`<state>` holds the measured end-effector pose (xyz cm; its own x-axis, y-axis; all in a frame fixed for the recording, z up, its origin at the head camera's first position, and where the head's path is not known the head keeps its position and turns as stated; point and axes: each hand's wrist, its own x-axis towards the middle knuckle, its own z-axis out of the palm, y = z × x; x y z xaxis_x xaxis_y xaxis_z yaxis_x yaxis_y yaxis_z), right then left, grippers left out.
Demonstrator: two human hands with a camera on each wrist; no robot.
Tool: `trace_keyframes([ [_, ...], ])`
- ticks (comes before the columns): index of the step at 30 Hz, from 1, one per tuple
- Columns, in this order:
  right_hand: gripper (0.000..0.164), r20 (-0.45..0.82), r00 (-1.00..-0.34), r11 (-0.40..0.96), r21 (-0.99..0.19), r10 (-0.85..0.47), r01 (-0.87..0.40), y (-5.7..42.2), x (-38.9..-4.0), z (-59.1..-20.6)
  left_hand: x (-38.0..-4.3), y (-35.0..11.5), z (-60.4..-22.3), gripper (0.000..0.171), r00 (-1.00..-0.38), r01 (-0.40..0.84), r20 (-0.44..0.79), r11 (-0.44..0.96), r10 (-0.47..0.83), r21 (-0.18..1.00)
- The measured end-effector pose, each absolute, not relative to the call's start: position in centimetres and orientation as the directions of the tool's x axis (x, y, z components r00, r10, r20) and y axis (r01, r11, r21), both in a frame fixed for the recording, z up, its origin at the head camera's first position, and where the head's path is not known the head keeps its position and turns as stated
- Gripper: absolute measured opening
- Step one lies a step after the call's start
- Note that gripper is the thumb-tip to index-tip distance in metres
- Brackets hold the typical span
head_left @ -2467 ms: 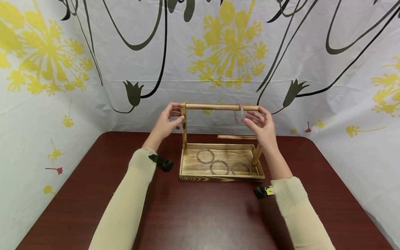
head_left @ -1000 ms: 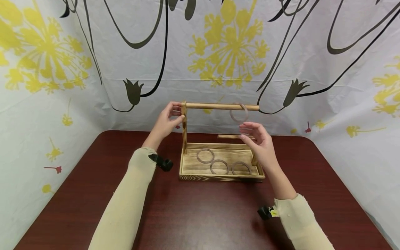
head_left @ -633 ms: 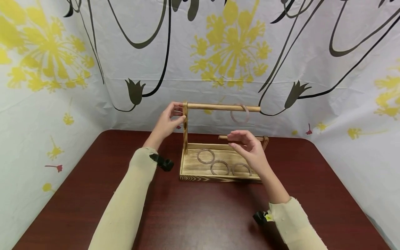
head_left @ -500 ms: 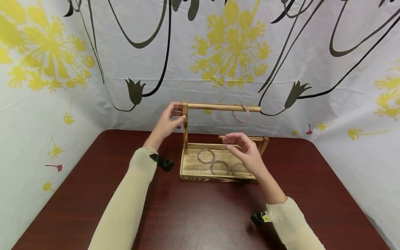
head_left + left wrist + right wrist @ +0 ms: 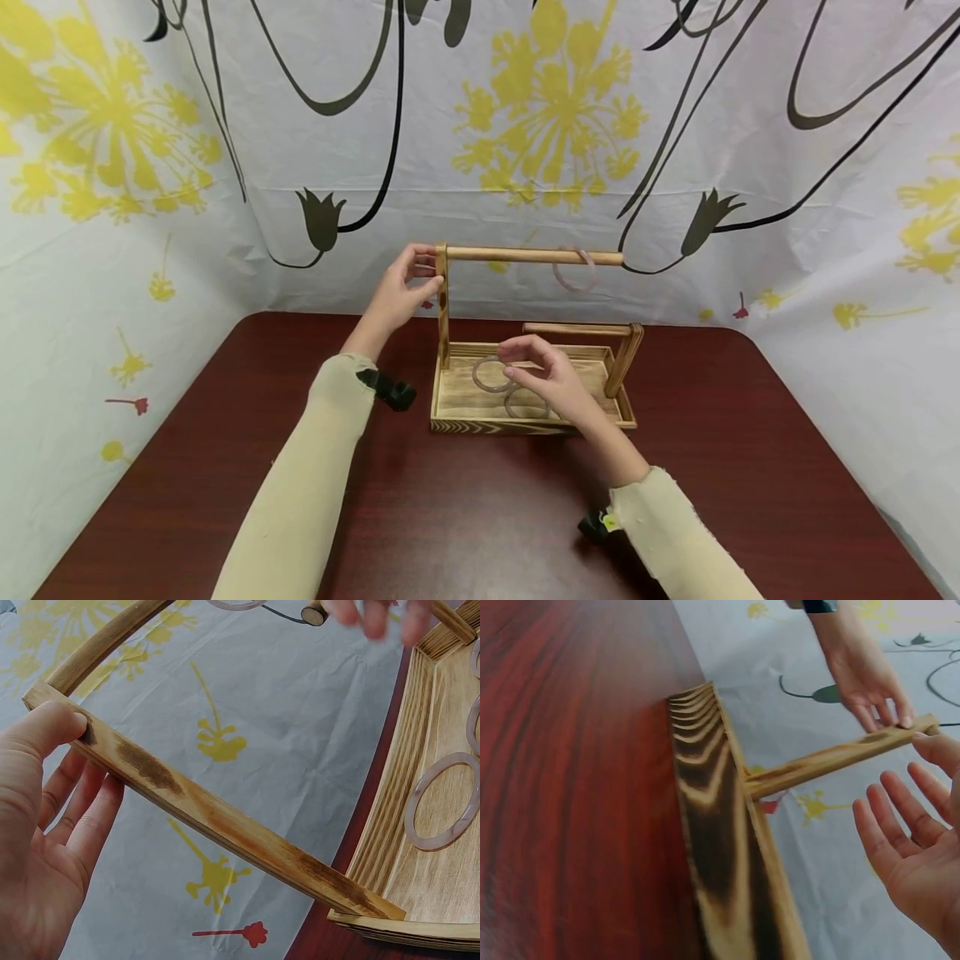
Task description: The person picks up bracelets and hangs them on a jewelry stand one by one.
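Observation:
A wooden bracelet stand has a tray base (image 5: 480, 427), a tall left post (image 5: 443, 321) carrying an upper bar (image 5: 510, 255), and a shorter right post (image 5: 624, 362) with a lower bar (image 5: 577, 329). My left hand (image 5: 396, 287) pinches the top of the tall post, thumb on its face and fingers behind, as the left wrist view shows. One pale pinkish bangle (image 5: 592, 271) hangs on the upper bar near its free end. My right hand (image 5: 555, 383) hovers over the tray, fingers loosely bent and holding nothing. Beneath it lie bangles (image 5: 412, 817), partly hidden in the head view.
The stand rests on a dark red wooden table (image 5: 480, 517). Behind it hangs a white cloth (image 5: 420, 158) with yellow and grey flower prints. The lower bar sits just behind my right hand. Black wrist cameras (image 5: 396, 395) are strapped to both sleeves.
My right hand has let go of the bangle on the upper bar and moved down and left over the tray. The bangle stays hanging there. My left hand keeps its grip.

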<state>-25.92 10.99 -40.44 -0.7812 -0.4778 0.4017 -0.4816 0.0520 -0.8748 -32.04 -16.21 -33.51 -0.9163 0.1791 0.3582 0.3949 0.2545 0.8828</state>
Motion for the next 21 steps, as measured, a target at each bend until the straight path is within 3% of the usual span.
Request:
trace_keyframes([
  [21,0.043,0.234,-0.902,0.124,-0.947,-0.362,-0.295,9.8,-28.3,-44.8,-32.1,-16.2,-33.6,0.037,-0.915,0.399,0.364,0.245,0.177,0.884],
])
